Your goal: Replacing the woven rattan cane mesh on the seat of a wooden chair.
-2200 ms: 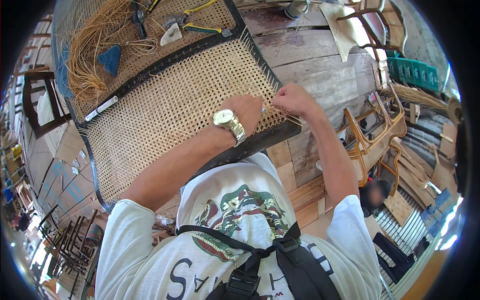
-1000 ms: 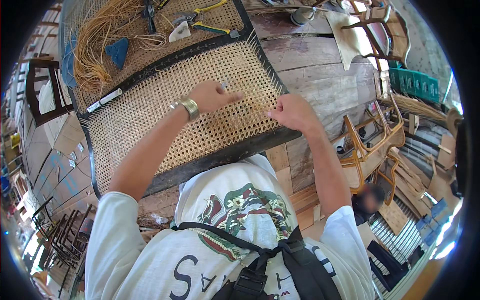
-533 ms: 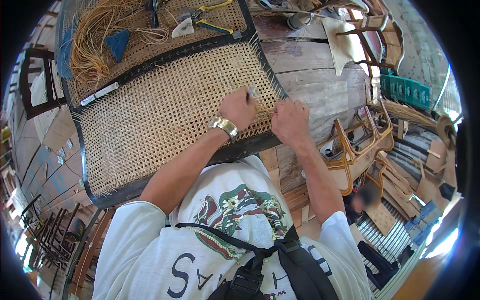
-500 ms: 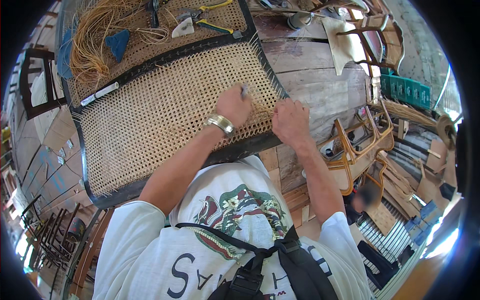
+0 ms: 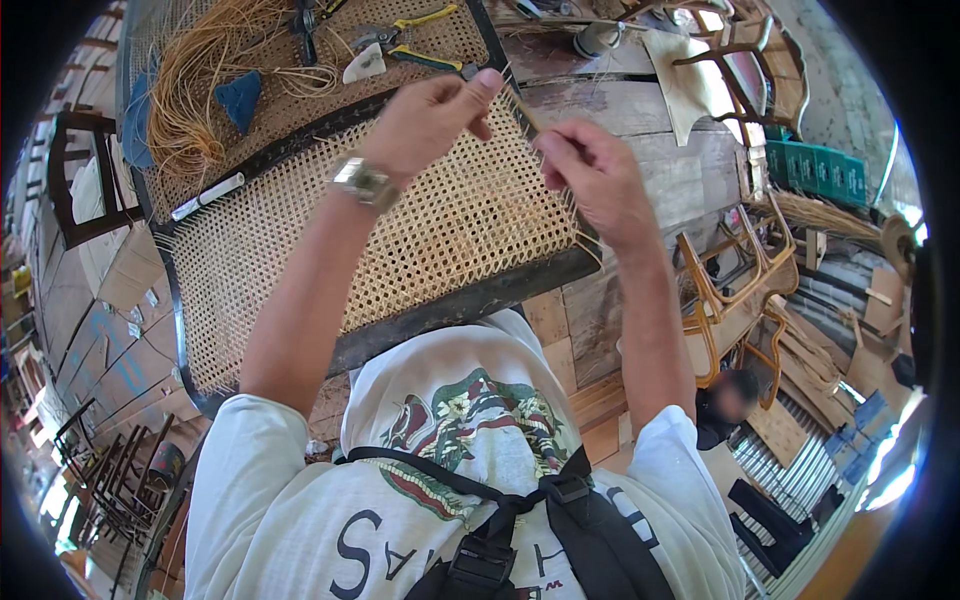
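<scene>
A woven cane panel (image 5: 420,240) with open holes lies in front of me in a dark frame (image 5: 470,318). My left hand (image 5: 430,125), with a metal watch at the wrist, is raised over the panel's far right part with its fingers curled in and its thumb pointing right. Above the right edge of the frame is my right hand (image 5: 600,180), thumb and fingers pinched together. A thin tan cane strand (image 5: 525,112) runs between the two hands. Its end at the left hand is hard to make out. Loose strand ends stick out along the frame's right edge.
On the far cane section lie a bundle of loose cane strands (image 5: 185,110), a blue piece (image 5: 238,100), a whitish piece (image 5: 364,64) and yellow-handled pliers (image 5: 425,56). A white tube (image 5: 208,196) rests at left. Rattan chair frames (image 5: 735,290) and a person (image 5: 728,405) are at right.
Both hands have lifted from the panel's near right corner. The left moved far and left, the right moved farther away. A strand now shows between them; the left hand's small metal tool is no longer visible.
</scene>
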Tool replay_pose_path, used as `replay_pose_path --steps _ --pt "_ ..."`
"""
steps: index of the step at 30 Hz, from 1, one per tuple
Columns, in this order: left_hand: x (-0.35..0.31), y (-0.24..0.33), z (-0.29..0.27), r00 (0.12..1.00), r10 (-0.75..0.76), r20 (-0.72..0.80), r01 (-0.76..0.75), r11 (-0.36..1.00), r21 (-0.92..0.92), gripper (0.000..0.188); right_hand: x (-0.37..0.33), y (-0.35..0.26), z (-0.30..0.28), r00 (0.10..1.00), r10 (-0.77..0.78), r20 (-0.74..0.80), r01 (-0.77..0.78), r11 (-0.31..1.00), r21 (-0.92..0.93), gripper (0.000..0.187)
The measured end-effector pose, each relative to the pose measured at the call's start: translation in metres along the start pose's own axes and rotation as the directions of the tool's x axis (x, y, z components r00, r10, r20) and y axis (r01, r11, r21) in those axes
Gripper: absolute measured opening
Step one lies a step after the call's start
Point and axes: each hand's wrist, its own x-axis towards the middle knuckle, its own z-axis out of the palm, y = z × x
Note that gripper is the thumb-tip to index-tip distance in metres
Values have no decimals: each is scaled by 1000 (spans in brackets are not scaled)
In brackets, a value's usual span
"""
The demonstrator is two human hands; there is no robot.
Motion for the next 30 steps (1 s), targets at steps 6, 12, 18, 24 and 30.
replay_pose_path --steps 6,12,18,24,30 --pt "6 -81 85 999 47 -14 -25 732 681 64 -23 -5 -21 993 -49 -111 60 994 90 18" --pt "3 -67 76 990 -116 81 26 710 704 39 -5 86 -31 981 190 39 -175 954 -244 19" --pt "-3 -72 67 945 -127 301 -162 619 769 30 -3 101 -12 949 315 -25 -282 809 -516 25" --pt "6 -42 80 916 -223 333 -224 402 888 23 3 95 -13 938 345 -31 -311 799 -514 23" --pt "19 -44 104 941 -177 290 -211 363 907 21 10 91 -13 920 393 -12 -331 759 -560 24"
